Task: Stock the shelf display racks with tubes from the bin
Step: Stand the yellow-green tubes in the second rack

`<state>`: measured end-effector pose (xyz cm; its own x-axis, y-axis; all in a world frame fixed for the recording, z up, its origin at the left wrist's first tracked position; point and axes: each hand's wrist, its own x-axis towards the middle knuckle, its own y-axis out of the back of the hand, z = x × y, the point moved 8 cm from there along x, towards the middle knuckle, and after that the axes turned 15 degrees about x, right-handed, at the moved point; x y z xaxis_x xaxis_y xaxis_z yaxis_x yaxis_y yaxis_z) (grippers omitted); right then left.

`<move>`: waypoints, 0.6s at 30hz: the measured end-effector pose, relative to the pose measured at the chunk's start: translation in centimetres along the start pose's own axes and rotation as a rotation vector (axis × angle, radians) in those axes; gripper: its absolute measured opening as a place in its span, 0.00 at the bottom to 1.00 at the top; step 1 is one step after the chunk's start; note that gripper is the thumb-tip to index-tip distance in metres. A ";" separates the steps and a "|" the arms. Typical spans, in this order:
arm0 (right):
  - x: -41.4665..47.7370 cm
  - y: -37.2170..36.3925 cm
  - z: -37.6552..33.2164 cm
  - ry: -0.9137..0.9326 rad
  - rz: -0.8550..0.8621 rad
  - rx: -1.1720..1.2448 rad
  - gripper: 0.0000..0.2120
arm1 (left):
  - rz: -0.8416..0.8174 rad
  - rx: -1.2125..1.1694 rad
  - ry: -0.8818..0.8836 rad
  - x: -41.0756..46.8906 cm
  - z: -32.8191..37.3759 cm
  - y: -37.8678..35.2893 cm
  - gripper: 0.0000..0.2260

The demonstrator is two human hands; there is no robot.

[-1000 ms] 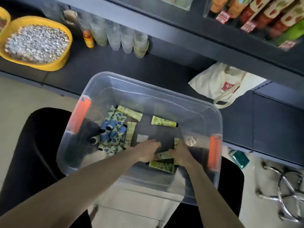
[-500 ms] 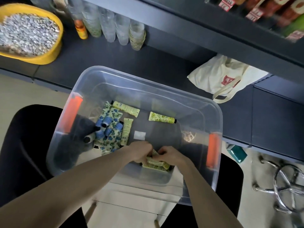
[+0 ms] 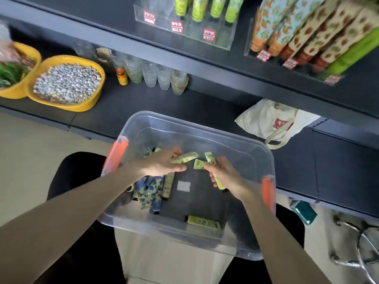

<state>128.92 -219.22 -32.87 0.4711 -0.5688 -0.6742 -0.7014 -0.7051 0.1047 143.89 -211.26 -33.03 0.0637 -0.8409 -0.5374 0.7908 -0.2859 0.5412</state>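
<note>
A clear plastic bin (image 3: pixel 254 149) with orange latches stands in front of me. My left hand (image 3: pixel 162 163) is raised above it and grips a green patterned tube (image 3: pixel 187 157). My right hand (image 3: pixel 224 175) holds two or three more green tubes (image 3: pixel 210 158) beside it. Blue floral tubes (image 3: pixel 149 191) lie at the bin's left, and one green tube (image 3: pixel 203 221) lies near its front wall. On the upper shelf a clear display rack (image 3: pixel 184 27) holds upright green tubes (image 3: pixel 211 7).
A second rack (image 3: pixel 307 35) at the upper right is packed with patterned tubes. The lower shelf carries yellow bowls (image 3: pixel 67 83), stacked clear cups (image 3: pixel 155 75) and a cloth bag (image 3: pixel 270 121). A chrome stool base (image 3: pixel 361 249) stands at the lower right.
Both hands have come up from the bin's floor with green tubes in them. The view has tilted upward, so the upper shelf racks now show.
</note>
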 end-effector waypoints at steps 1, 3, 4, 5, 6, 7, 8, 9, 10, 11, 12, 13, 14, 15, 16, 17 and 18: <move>-0.3 0.1 -1.8 0.063 0.019 -0.015 0.09 | 0.052 -0.057 -0.027 -0.4 0.9 1.5 0.06; -1.3 0.3 -5.9 0.191 0.049 -0.006 0.13 | 0.152 -0.098 -0.079 -1.1 3.0 4.5 0.04; -1.8 0.4 -8.1 0.260 0.060 0.003 0.12 | 0.212 -0.070 -0.118 -1.7 4.4 6.0 0.04; -2.3 0.6 -10.3 0.329 0.072 0.001 0.10 | 0.279 -0.013 -0.167 -2.2 5.7 7.6 0.05; -2.9 0.8 -12.5 0.404 0.087 -0.024 0.10 | 0.351 0.046 -0.203 -2.8 6.9 9.3 0.05; -3.6 1.1 -14.7 0.481 0.109 -0.079 0.11 | 0.431 0.104 -0.218 -3.3 7.9 11.1 0.06; -4.3 1.3 -16.8 0.549 0.130 -0.136 0.11 | 0.511 0.151 -0.232 -3.9 8.9 12.9 0.09; -5.1 1.7 -18.7 0.602 0.150 -0.163 0.11 | 0.582 0.193 -0.265 -4.4 9.9 14.7 0.12; -5.8 2.0 -20.5 0.651 0.158 -0.157 0.08 | 0.630 0.223 -0.318 -5.1 11.3 16.3 0.13; -6.6 2.3 -22.4 0.703 0.164 -0.151 0.07 | 0.656 0.247 -0.379 -5.6 12.5 17.8 0.12; -7.4 2.6 -24.2 0.759 0.167 -0.150 0.06 | 0.666 0.255 -0.443 -6.1 13.9 19.1 0.11; -8.2 2.9 -25.9 0.804 0.170 -0.152 0.06 | 0.674 0.241 -0.473 -6.4 14.9 20.5 0.11; -8.9 3.3 -27.6 0.848 0.169 -0.142 0.05 | 0.678 0.212 -0.483 -6.7 15.9 21.7 0.11; -9.6 3.7 -29.1 0.882 0.174 -0.124 0.04 | 0.685 0.193 -0.481 -6.9 16.5 23.0 0.11; -10.3 4.1 -30.6 0.920 0.188 -0.113 0.03 | 0.707 0.191 -0.484 -7.1 17.3 24.3 0.12; -10.8 4.5 -31.9 0.946 0.219 -0.112 0.02 | 0.728 0.198 -0.479 -7.1 17.8 25.4 0.12; -11.0 5.0 -33.2 0.969 0.249 -0.119 0.02 | 0.745 0.200 -0.472 -7.1 18.3 26.4 0.13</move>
<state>137.94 -230.53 -0.65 0.5874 -0.7676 0.2565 -0.8061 -0.5268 0.2695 153.14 -221.28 -3.08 0.2254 -0.9287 0.2946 0.5212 0.3704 0.7688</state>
